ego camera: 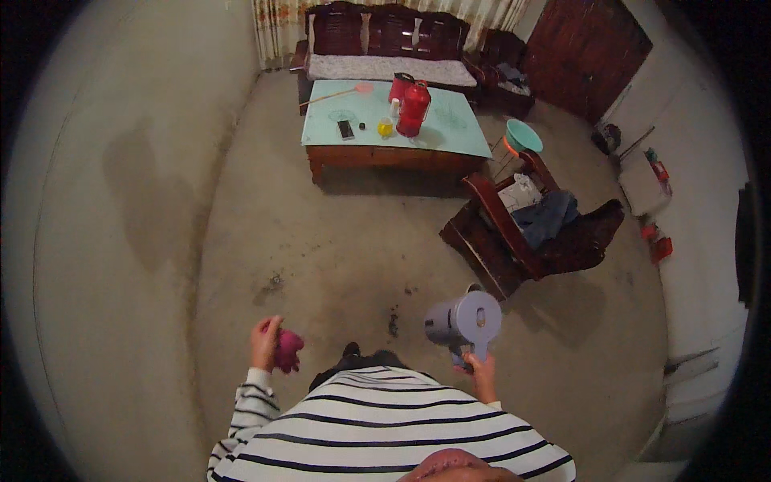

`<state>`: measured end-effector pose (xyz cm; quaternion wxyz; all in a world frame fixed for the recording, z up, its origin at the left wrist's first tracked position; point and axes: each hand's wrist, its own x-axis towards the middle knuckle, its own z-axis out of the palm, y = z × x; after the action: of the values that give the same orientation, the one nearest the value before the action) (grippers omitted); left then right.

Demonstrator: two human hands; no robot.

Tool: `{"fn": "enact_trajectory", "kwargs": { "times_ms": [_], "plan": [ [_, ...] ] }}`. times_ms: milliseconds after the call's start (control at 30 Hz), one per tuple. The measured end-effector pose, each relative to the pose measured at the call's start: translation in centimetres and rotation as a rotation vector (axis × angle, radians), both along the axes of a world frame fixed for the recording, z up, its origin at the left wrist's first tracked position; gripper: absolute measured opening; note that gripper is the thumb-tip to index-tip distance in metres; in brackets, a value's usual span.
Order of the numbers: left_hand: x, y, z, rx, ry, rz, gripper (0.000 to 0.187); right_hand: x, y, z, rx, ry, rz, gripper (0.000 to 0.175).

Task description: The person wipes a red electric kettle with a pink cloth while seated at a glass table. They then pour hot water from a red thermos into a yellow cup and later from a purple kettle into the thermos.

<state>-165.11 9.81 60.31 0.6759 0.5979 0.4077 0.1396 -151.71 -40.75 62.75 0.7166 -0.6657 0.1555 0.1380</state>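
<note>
In my right hand [477, 367] is the handle of a pale lavender electric kettle [443, 322], held out over the floor with its lid facing up towards me. My left hand [265, 344] grips a crumpled magenta cloth [288, 350], which hangs beside my striped sleeve. Ahead stands a low table [337, 158] with a pale green top. On it are a red thermos flask [414, 111], a second red vessel [399, 89] with a dark top, a yellow cup [385, 127], a smartphone [346, 130] and a pink fly swatter [363, 88].
Right of the table is a dark wooden armchair [494, 226] with clothes on it. A green basin [523, 136] rests behind it. A wooden sofa [385, 33] lines the back, near a brown door [587, 54]. A bare wall [120, 181] runs along my left.
</note>
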Motion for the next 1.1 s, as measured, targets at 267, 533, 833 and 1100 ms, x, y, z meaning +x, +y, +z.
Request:
{"fn": "enact_trajectory", "kwargs": {
  "times_ms": [267,533,833,1100],
  "plan": [
    [30.5,5.0,4.7,-0.003,-0.100,-0.387,0.021,20.1,9.9,1.2,-0.068,0.050,-0.001,0.014],
    [52.4,10.2,3.0,-0.018,-0.111,-0.393,0.021,39.3,16.5,0.8,-0.123,0.036,0.052,0.017],
    [73.8,13.8,3.6,-0.117,0.045,-0.417,0.027,59.0,21.0,1.0,-0.180,0.032,0.076,0.024],
    [96.3,16.0,-4.5,0.130,-0.050,-0.697,0.044,75.0,24.9,1.5,-0.126,0.016,0.114,0.026]
  ]
}}
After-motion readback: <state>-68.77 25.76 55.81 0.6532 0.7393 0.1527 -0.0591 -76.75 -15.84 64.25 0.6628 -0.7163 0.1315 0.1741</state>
